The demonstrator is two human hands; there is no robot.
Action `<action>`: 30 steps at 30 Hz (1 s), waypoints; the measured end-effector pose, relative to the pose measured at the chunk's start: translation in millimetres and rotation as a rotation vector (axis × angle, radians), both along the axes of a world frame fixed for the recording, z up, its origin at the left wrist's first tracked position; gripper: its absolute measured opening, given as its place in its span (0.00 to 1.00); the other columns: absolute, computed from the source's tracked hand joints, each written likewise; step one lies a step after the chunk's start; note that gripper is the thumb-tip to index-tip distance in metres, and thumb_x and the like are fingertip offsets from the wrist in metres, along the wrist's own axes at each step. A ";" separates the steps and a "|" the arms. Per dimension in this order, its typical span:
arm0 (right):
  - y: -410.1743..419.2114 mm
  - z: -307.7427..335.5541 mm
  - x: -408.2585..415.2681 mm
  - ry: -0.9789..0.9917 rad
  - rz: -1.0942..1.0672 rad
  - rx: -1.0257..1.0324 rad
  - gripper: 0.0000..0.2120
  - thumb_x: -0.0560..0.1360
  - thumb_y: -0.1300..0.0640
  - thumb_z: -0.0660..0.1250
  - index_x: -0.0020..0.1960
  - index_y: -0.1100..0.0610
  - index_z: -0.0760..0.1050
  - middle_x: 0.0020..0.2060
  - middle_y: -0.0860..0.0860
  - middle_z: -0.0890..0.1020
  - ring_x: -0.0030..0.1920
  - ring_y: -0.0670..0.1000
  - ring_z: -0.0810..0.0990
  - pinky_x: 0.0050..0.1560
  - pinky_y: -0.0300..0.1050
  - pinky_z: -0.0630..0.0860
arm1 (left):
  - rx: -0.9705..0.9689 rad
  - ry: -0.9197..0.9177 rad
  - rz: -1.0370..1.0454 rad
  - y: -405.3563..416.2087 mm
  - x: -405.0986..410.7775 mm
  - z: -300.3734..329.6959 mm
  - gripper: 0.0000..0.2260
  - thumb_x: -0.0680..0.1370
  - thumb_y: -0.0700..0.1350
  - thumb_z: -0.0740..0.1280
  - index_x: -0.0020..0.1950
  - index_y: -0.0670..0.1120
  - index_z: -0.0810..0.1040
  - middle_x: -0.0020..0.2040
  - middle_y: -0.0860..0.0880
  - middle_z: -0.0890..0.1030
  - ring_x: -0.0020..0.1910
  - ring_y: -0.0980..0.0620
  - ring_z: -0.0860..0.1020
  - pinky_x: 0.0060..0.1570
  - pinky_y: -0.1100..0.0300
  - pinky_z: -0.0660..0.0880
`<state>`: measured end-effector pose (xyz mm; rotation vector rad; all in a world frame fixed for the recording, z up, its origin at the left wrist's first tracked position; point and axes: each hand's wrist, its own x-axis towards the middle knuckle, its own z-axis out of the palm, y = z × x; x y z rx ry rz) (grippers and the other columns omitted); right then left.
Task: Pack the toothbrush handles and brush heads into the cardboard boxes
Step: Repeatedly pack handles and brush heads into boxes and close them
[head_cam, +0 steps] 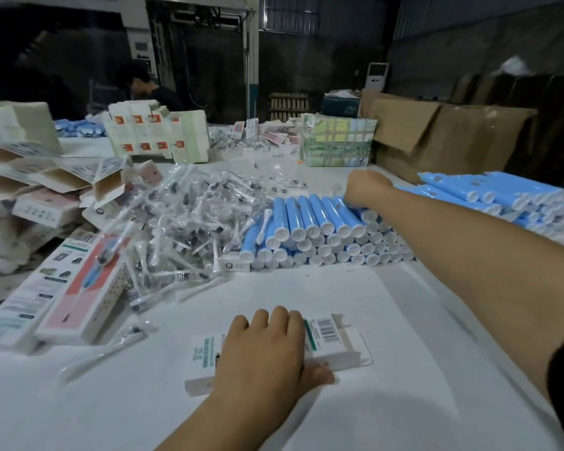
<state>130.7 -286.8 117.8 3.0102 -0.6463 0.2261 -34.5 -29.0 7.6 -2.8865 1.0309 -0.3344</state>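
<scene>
On the white bench (355,402) we see the stack of blue cylindrical toothbrush handles (319,232) lying long axis toward us, white caps facing us, our right hand (367,188) curled onto its top row, and our left hand (267,349) flat-fingered on the crosswise white cardboard box (332,343).
</scene>
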 end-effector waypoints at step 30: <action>103.4 -70.3 -180.8 -0.735 0.462 1.059 0.12 0.77 0.62 0.64 0.43 0.49 0.82 0.29 0.40 0.77 0.30 0.41 0.73 0.33 0.31 0.69 | -0.162 -0.005 0.211 10.1 4.0 4.3 0.32 0.72 0.72 0.55 0.61 0.47 0.67 0.57 0.47 0.72 0.55 0.44 0.70 0.51 0.48 0.63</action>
